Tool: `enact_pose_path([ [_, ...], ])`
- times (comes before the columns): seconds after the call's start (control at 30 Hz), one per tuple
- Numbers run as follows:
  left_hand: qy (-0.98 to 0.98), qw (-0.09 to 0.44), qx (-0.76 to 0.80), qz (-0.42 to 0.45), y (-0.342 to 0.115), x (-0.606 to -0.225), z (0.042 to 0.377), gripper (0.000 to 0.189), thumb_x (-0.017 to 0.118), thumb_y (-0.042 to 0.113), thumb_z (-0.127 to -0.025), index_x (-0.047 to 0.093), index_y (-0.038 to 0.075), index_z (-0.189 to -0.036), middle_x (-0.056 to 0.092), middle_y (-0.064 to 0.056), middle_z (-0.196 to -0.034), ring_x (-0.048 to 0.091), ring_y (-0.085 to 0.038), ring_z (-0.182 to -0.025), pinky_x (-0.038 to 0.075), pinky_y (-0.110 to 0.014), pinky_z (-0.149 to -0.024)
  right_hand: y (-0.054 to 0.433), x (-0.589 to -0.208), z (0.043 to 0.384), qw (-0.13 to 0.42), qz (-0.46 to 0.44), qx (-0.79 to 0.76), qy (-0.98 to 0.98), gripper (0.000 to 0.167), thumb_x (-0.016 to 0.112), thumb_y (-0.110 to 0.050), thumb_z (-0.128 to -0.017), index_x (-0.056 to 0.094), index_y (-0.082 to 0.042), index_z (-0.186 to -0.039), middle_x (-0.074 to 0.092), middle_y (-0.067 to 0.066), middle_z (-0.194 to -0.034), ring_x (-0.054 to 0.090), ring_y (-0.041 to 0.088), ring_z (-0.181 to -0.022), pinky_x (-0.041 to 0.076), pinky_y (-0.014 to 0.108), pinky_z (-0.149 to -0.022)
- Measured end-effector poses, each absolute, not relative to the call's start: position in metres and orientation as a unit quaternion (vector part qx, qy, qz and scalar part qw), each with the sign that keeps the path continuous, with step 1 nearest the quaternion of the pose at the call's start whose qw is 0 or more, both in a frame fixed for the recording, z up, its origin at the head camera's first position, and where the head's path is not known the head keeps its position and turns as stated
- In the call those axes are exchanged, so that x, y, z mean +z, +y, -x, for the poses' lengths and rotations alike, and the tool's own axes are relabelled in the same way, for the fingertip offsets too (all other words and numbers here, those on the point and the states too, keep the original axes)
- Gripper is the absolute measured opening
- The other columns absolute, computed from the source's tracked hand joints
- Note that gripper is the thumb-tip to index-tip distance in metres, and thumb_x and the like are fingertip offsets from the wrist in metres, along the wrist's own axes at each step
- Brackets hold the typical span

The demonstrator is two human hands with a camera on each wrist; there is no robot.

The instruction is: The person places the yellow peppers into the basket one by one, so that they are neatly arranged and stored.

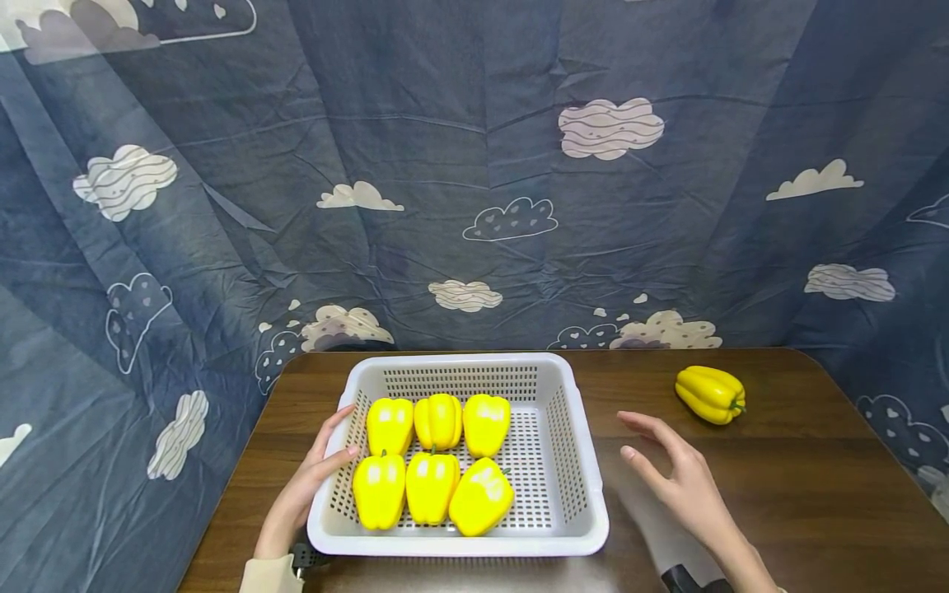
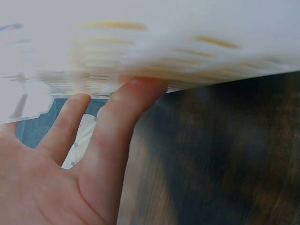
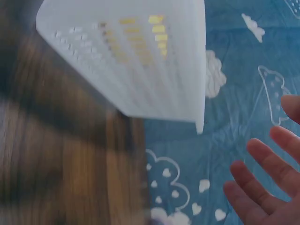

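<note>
A white perforated plastic basket [image 1: 586, 494] holds several yellow bell peppers [image 1: 432, 488] in two rows on its left side. My left hand [image 1: 300, 486] touches the basket's left side, its fingers fairly straight by the rim. In the left wrist view a thumb [image 2: 117, 126] reaches up to the blurred basket wall [image 2: 225, 23]. My right hand [image 1: 685, 482] hovers right of the basket with fingers spread and nothing held. Another yellow bell pepper [image 1: 710, 395] lies on the table beyond that hand, its stem pointing right.
The brown wooden table [image 1: 815, 478] carries the basket and the lone pepper. A dark blue curtain [image 1: 474, 148] with cloud prints hangs right behind the table's back edge and down its left side.
</note>
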State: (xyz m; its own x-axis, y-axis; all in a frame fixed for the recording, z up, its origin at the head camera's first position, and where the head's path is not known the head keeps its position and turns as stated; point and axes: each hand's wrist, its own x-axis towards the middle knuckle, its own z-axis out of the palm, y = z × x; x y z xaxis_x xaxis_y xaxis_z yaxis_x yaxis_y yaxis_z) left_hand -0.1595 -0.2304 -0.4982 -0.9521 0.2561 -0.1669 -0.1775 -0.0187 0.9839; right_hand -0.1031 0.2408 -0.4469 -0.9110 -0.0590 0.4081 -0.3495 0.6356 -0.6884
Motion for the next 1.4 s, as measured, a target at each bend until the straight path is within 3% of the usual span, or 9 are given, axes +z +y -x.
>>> enact_pose_path([
  [0.2, 0.684, 0.153, 0.713, -0.028, -0.230, -0.497, 0.159, 0.064, 0.048, 0.014, -0.096, 0.015, 0.024, -0.150, 0.008, -0.017, -0.155, 0.025, -0.047, -0.133, 0.038, -0.059, -0.095, 0.259, -0.454, 0.106, 0.189, -0.092, 0.401, -0.892, 0.041, 0.067, -0.010, -0.089, 0.057, -0.011, -0.129, 0.061, 0.009, -0.123, 0.047, -0.006, -0.107, 0.031, 0.005, -0.088],
  [0.63, 0.680, 0.156, 0.716, -0.029, -0.232, -0.498, 0.160, 0.063, 0.048, 0.014, -0.096, 0.016, 0.025, -0.150, 0.008, -0.016, -0.155, 0.024, -0.047, -0.134, 0.038, -0.059, -0.095, 0.304, -0.468, 0.124, 0.215, -0.020, 0.377, -0.901, 0.045, 0.067, -0.020, -0.091, 0.053, -0.008, -0.133, 0.053, 0.015, -0.128, 0.044, 0.001, -0.111, 0.027, 0.003, -0.083],
  [0.83, 0.679, 0.156, 0.716, -0.029, -0.232, -0.498, 0.159, 0.064, 0.048, 0.014, -0.096, 0.016, 0.025, -0.150, 0.008, -0.016, -0.155, 0.024, -0.046, -0.133, 0.038, -0.059, -0.095, 0.325, -0.475, 0.135, 0.222, -0.003, 0.365, -0.904, 0.046, 0.066, -0.016, -0.091, 0.051, -0.002, -0.132, 0.049, 0.022, -0.127, 0.045, 0.031, -0.112, 0.027, 0.004, -0.080],
  [0.93, 0.680, 0.157, 0.716, -0.026, -0.231, -0.498, 0.159, 0.064, 0.048, 0.015, -0.096, 0.016, 0.025, -0.150, 0.008, -0.016, -0.155, 0.024, -0.046, -0.133, 0.038, -0.058, -0.095, 0.333, -0.479, 0.139, 0.224, 0.000, 0.358, -0.906, 0.047, 0.066, -0.015, -0.091, 0.050, -0.001, -0.132, 0.046, 0.025, -0.127, 0.044, 0.042, -0.110, 0.027, 0.011, -0.080],
  [1.23, 0.680, 0.154, 0.716, -0.027, -0.232, -0.499, 0.160, 0.063, 0.048, 0.014, -0.096, 0.017, 0.025, -0.150, 0.008, -0.016, -0.155, 0.023, -0.045, -0.133, 0.038, -0.057, -0.095, 0.345, -0.486, 0.149, 0.217, 0.017, 0.337, -0.916, 0.048, 0.064, -0.011, -0.090, 0.047, 0.005, -0.132, 0.039, 0.034, -0.130, 0.037, 0.049, -0.108, 0.034, 0.045, -0.079],
  [1.3, 0.681, 0.152, 0.716, -0.028, -0.231, -0.499, 0.160, 0.063, 0.048, 0.013, -0.097, 0.017, 0.025, -0.150, 0.008, -0.016, -0.155, 0.023, -0.044, -0.134, 0.038, -0.056, -0.095, 0.347, -0.487, 0.151, 0.209, 0.021, 0.339, -0.917, 0.049, 0.062, -0.012, -0.091, 0.045, 0.006, -0.133, 0.036, 0.036, -0.132, 0.035, 0.052, -0.110, 0.032, 0.056, -0.079],
  [1.4, 0.682, 0.152, 0.715, -0.028, -0.231, -0.499, 0.160, 0.063, 0.048, 0.013, -0.097, 0.017, 0.025, -0.150, 0.008, -0.016, -0.155, 0.023, -0.044, -0.134, 0.038, -0.055, -0.095, 0.349, -0.490, 0.155, 0.206, 0.022, 0.342, -0.917, 0.049, 0.061, -0.013, -0.092, 0.044, 0.008, -0.133, 0.035, 0.037, -0.133, 0.031, 0.055, -0.114, 0.028, 0.063, -0.084],
])
